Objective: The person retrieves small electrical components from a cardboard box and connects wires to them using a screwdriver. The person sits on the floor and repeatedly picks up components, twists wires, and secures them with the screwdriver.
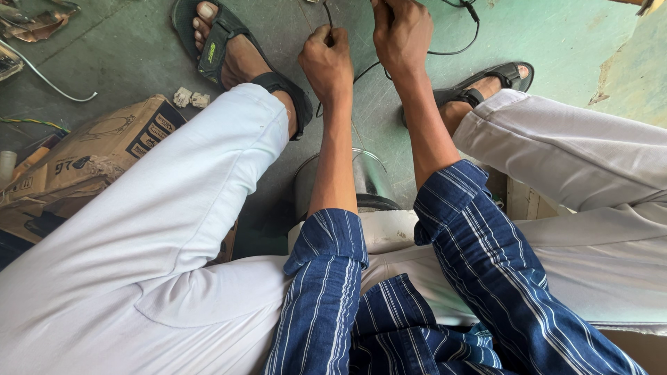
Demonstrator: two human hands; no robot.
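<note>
The left hand [326,64] is fisted around a thin black wire [445,50] above the green floor [556,42]. The right hand [401,33] grips it too, just beside

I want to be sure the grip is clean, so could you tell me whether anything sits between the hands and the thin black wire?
Nothing visible does. The left hand is closed directly on the black wire, and the right hand grips it too, near the top edge.

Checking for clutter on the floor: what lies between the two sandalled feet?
In the head view, both hands, left and right, grip a thin black wire over bare green floor there.
</note>
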